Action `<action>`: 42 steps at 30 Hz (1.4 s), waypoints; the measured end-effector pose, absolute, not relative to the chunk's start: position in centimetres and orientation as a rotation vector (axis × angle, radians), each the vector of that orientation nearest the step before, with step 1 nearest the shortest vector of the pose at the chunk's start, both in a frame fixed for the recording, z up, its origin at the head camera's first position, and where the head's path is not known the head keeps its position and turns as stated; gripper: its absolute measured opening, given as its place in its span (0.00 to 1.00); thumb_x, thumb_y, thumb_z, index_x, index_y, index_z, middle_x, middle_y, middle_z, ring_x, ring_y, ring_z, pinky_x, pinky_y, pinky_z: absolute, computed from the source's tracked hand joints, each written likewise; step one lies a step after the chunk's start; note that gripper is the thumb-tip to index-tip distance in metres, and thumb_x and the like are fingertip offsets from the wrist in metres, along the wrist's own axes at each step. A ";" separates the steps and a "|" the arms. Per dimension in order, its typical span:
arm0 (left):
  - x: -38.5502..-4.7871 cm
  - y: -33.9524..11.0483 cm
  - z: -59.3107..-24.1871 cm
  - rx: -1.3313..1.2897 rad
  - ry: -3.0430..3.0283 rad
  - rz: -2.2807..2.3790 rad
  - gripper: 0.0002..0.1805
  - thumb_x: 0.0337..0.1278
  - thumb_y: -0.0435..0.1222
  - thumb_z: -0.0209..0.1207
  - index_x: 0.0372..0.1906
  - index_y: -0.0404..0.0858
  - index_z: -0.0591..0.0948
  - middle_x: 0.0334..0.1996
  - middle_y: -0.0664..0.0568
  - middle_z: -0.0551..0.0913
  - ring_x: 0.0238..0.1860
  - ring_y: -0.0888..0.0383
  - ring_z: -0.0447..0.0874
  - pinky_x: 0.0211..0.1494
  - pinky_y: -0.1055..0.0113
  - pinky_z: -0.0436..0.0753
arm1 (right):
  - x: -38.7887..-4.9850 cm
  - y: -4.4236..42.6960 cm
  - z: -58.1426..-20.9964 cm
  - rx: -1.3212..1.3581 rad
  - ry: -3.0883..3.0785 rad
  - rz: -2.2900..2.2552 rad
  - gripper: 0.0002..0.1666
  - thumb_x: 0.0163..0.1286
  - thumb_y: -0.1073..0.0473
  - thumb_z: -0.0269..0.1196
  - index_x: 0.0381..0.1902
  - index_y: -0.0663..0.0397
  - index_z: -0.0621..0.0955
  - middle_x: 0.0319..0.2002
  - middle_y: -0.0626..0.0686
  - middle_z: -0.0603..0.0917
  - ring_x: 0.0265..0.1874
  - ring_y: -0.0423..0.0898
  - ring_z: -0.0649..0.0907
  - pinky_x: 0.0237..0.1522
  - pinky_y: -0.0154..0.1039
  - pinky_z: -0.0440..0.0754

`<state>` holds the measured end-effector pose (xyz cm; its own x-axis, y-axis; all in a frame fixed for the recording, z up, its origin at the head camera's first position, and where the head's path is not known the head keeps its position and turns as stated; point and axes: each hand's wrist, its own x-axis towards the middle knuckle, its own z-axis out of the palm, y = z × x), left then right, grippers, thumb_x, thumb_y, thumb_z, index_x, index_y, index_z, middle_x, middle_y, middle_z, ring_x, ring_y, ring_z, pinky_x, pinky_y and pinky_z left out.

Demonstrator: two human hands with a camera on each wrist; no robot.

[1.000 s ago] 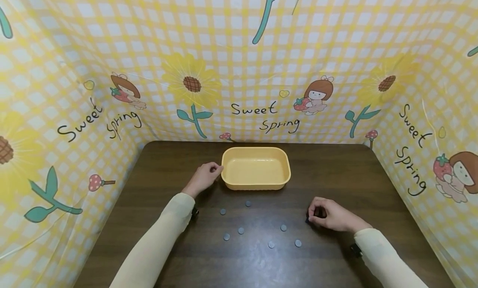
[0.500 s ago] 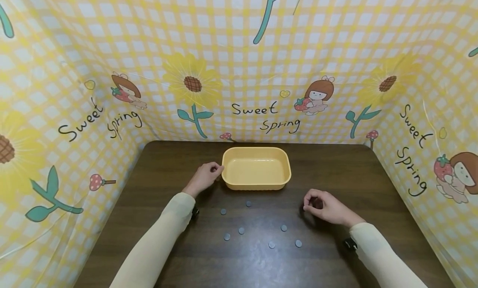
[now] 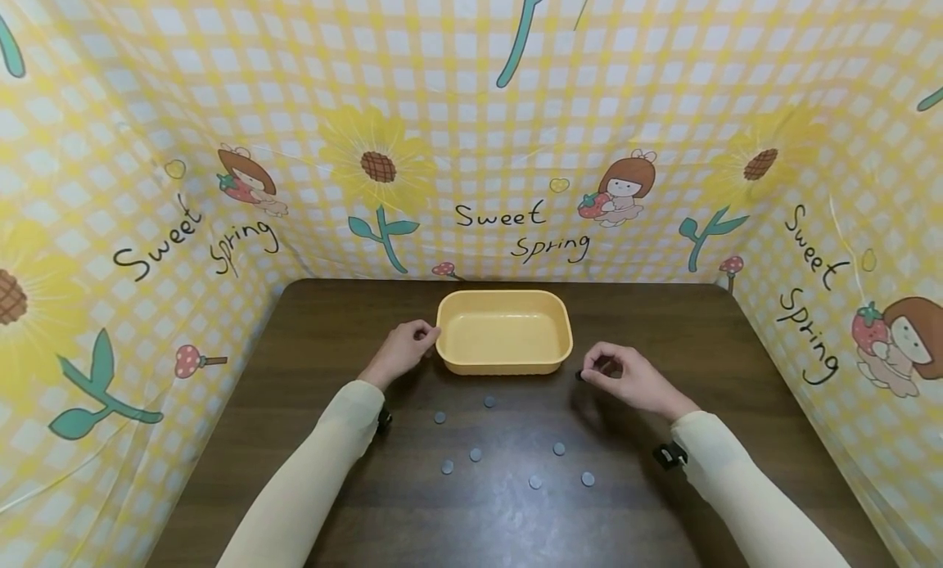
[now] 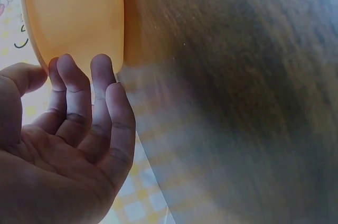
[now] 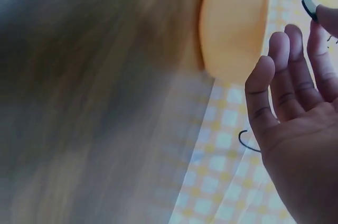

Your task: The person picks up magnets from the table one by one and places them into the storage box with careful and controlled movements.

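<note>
A yellow plastic tray (image 3: pixel 504 365) with rounded corners stands near the back of the table. My left hand (image 3: pixel 401 351) pinches its left rim between thumb and forefinger; in the left wrist view the tray (image 4: pixel 76 18) lies just past those fingertips. To the right of the tray, my right hand (image 3: pixel 629 376) is raised above the table. Between its thumb and forefinger it pinches a small dark round disc (image 5: pixel 309 9), seen nearly edge-on in the right wrist view. Several grey round discs (image 3: pixel 559 449) lie scattered in front of the tray. The tray's inside looks bare.
The dark brown wooden table (image 3: pixel 354 511) is bounded at the back and both sides by a yellow checked cloth (image 3: pixel 471 142) with printed flowers and lettering. The nearest loose disc (image 3: pixel 489 402) lies a little before the tray's front wall.
My right hand has lifted away from the table and moved left and back toward the tray, carrying the small dark disc. The left hand, the tray and the scattered discs have stayed put.
</note>
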<state>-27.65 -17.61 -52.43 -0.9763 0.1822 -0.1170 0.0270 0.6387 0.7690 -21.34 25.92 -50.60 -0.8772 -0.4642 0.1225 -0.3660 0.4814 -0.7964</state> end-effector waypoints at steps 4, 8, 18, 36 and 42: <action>-27.5 -17.5 -52.3 0.170 2.682 1.247 0.21 0.84 0.53 0.54 0.44 0.40 0.84 0.38 0.44 0.87 0.35 0.54 0.79 0.41 0.61 0.75 | -22.3 25.2 -50.0 -0.676 2.603 -1.399 0.05 0.77 0.56 0.70 0.42 0.49 0.84 0.41 0.48 0.87 0.43 0.48 0.83 0.47 0.40 0.81; -27.6 -17.5 -52.4 0.174 2.685 1.243 0.21 0.84 0.54 0.54 0.44 0.40 0.84 0.38 0.44 0.87 0.36 0.53 0.80 0.42 0.60 0.75 | -23.3 24.4 -49.6 -0.633 2.598 -1.442 0.06 0.77 0.56 0.70 0.44 0.52 0.85 0.42 0.51 0.87 0.44 0.51 0.83 0.47 0.40 0.81; -27.5 -17.5 -52.1 0.181 2.672 1.247 0.21 0.84 0.52 0.54 0.45 0.39 0.84 0.39 0.41 0.88 0.39 0.49 0.82 0.44 0.60 0.76 | -25.4 21.5 -48.7 -0.601 2.609 -1.487 0.08 0.77 0.56 0.70 0.44 0.55 0.84 0.44 0.52 0.90 0.44 0.50 0.84 0.47 0.40 0.81; -27.8 -17.6 -52.3 0.205 2.693 1.232 0.20 0.84 0.51 0.54 0.41 0.39 0.83 0.35 0.46 0.86 0.34 0.53 0.78 0.40 0.61 0.74 | -29.0 17.4 -49.2 -0.592 2.642 -1.448 0.06 0.77 0.58 0.70 0.41 0.54 0.85 0.43 0.52 0.88 0.43 0.50 0.84 0.47 0.43 0.81; -27.7 -17.4 -52.3 0.199 2.700 1.231 0.20 0.84 0.51 0.55 0.41 0.40 0.83 0.33 0.48 0.85 0.33 0.53 0.78 0.41 0.60 0.74 | -29.6 16.5 -49.6 -0.544 2.625 -1.431 0.06 0.77 0.59 0.69 0.41 0.55 0.85 0.44 0.53 0.89 0.43 0.51 0.85 0.49 0.45 0.81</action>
<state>-27.74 -17.43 -52.31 -0.9770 0.1900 -0.0964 0.0518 0.6509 0.7574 -29.57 16.46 -49.62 -0.9308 -0.3568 0.0790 -0.2597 0.4938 -0.8299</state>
